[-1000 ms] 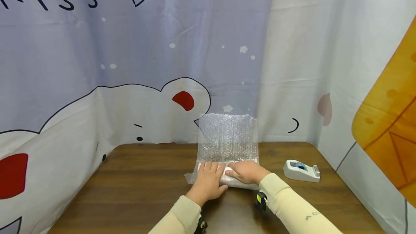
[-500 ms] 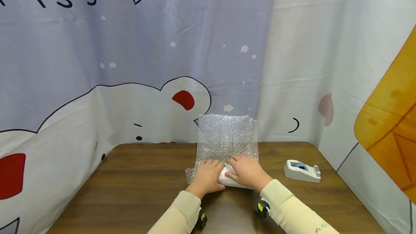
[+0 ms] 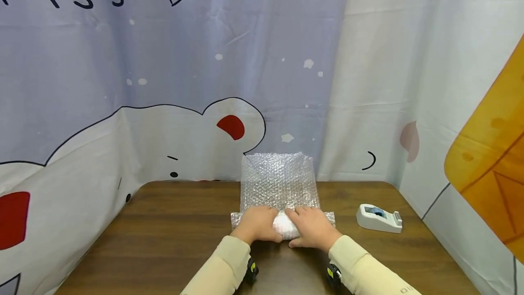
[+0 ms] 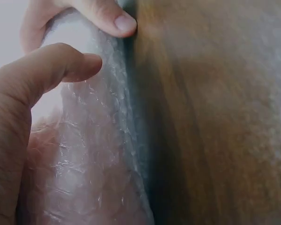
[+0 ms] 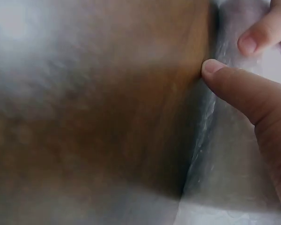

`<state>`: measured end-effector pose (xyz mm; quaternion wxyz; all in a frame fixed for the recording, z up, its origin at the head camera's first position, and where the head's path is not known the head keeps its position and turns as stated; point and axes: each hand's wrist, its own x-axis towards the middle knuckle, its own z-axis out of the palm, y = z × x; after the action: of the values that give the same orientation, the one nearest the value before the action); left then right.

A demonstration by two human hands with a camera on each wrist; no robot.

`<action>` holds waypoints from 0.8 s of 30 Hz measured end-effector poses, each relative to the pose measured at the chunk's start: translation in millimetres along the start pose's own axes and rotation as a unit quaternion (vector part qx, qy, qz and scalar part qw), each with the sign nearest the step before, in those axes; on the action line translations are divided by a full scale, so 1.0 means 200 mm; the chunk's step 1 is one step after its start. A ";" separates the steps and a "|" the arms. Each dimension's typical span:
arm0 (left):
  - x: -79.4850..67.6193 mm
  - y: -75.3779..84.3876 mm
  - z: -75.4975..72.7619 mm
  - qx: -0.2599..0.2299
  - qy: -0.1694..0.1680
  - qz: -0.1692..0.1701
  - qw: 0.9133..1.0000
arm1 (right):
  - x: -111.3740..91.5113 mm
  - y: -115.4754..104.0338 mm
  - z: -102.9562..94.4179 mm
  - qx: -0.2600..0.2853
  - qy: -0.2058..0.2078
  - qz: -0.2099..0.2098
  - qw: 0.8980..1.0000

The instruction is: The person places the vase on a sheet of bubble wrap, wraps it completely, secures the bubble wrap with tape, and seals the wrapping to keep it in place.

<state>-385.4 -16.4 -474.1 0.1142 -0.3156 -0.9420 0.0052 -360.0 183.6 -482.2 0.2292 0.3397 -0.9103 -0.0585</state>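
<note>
A sheet of clear bubble wrap (image 3: 279,180) runs from the far edge of the table towards me, its near end rolled round something white. My left hand (image 3: 256,224) grips the left part of this bubble-wrapped roll (image 3: 285,225), fingers over the top and thumb on the near side. On the right part, my right hand (image 3: 314,228) holds the roll the same way, its thumb low at the near edge. The left wrist view shows the left thumb (image 4: 75,65) lying over the bubbled surface. In the right wrist view the right thumb (image 5: 234,84) presses the roll's edge.
A white tape dispenser (image 3: 378,218) with a blue roll stands on the right of the brown wooden table (image 3: 176,231). Printed curtains (image 3: 286,81) hang behind the table and along both sides. The wrap's far end stands up against the back curtain.
The right hand has turned, and its thumb has come down to the near side of the roll. The wrap's far end has shifted slightly left and nearer. The roll's right end now shows beyond the right hand.
</note>
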 end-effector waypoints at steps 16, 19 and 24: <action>-0.09 0.00 -0.04 0.041 0.124 0.022 0.991 | 0.07 0.07 0.00 0.070 -0.036 -0.006 0.997; -0.12 0.03 -0.06 0.085 0.129 0.022 0.988 | 0.10 0.08 -0.03 0.126 -0.090 0.017 0.988; -0.16 0.07 -0.07 0.125 0.099 -0.026 0.987 | 0.14 0.09 -0.07 0.195 -0.172 0.039 0.965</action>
<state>-349.0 -25.2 -468.9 0.2455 -0.2734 -0.9258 0.0884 -383.0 178.9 -454.0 0.0001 0.3272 -0.9423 0.0714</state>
